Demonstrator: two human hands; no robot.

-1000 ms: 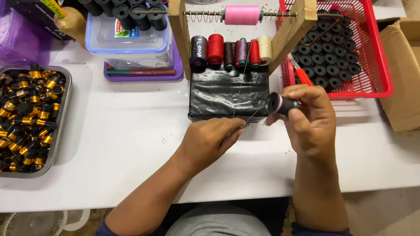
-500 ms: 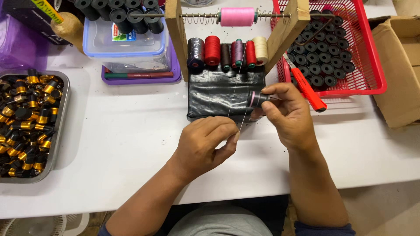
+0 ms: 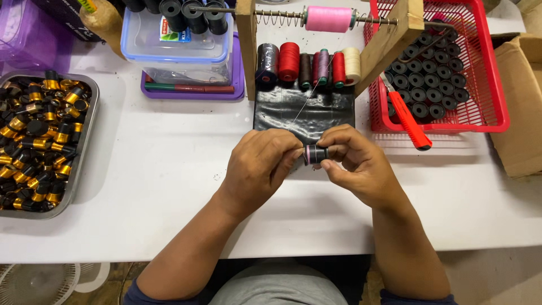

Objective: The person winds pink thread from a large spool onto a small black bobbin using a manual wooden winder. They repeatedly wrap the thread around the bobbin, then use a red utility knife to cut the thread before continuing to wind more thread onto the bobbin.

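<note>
A small black bobbin (image 3: 315, 153) with a band of pink thread sits between both hands at the table's middle. My right hand (image 3: 355, 164) grips it from the right. My left hand (image 3: 262, 164) pinches its left end, fingers closed on it. A thin thread (image 3: 307, 103) runs from the bobbin up to the pink spool (image 3: 328, 18) on a metal rod in a wooden frame (image 3: 389, 34). Under the frame lies a black block (image 3: 305, 110) with a row of coloured thread spools (image 3: 310, 66) behind it.
A metal tray (image 3: 84, 147) of black-and-gold caps stands at the left. A red basket (image 3: 497, 107) of black bobbins is at the right, with a red-handled cutter (image 3: 411, 121) on its edge. A clear lidded box (image 3: 180, 48) sits at the back, a cardboard box (image 3: 522, 107) far right.
My right hand brought the bobbin down and left toward my body. My left hand moved up to meet it and now touches the bobbin instead of holding the thread apart.
</note>
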